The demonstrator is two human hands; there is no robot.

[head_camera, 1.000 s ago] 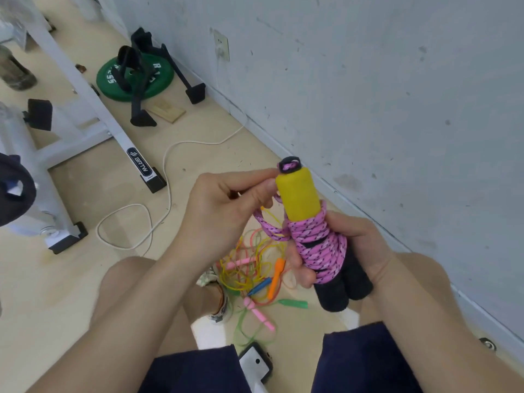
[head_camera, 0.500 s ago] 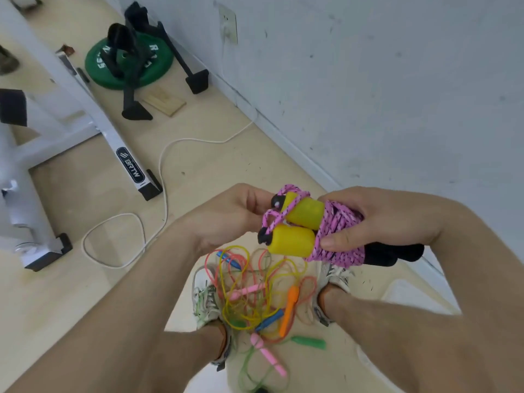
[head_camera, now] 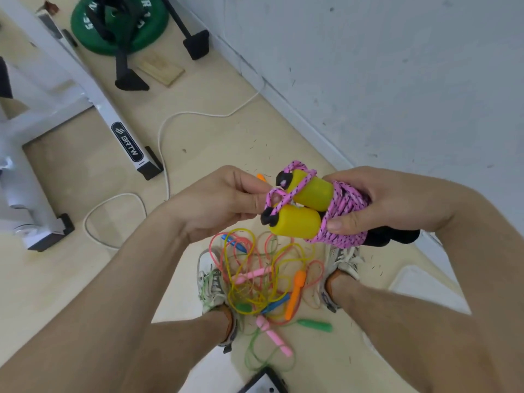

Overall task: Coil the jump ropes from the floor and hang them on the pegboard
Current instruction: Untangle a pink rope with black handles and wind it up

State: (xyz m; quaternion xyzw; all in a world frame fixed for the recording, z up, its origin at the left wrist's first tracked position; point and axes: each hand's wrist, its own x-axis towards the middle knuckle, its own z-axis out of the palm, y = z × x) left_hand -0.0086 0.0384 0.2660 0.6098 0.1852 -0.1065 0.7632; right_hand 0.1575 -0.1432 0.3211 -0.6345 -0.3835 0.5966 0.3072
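Where the floor runs off to the left, a white frame (head_camera: 124,143) stands, with a green plate (head_camera: 119,26) lying behind it near the top edge and a black stand (head_camera: 124,66) over the plate. A white cable (head_camera: 161,137) loops across the floor just right of the frame's foot. The left hand (head_camera: 224,202) is up off the floor, its thumb and fingertips pinching a loop of the pink rope (head_camera: 343,236) where it crosses the black end caps of the two yellow handles (head_camera: 296,225). Below the hands, between two shoes (head_camera: 211,282), a tangle (head_camera: 255,285) of thin ropes lies on the floor: yellow, pink, orange and green cords with pink, orange, blue and green handles mixed through. The pink rope is in the air, wound many times round both handles, which lie side by side with their yellow ends toward the left hand. The right hand (head_camera: 377,199) grips the wound part, fingers curled over the top and thumb pressed on the cord just beside the lower handle. Black foam (head_camera: 397,236) sticks out past that hand to the right. The wall (head_camera: 397,66) fills the upper right.
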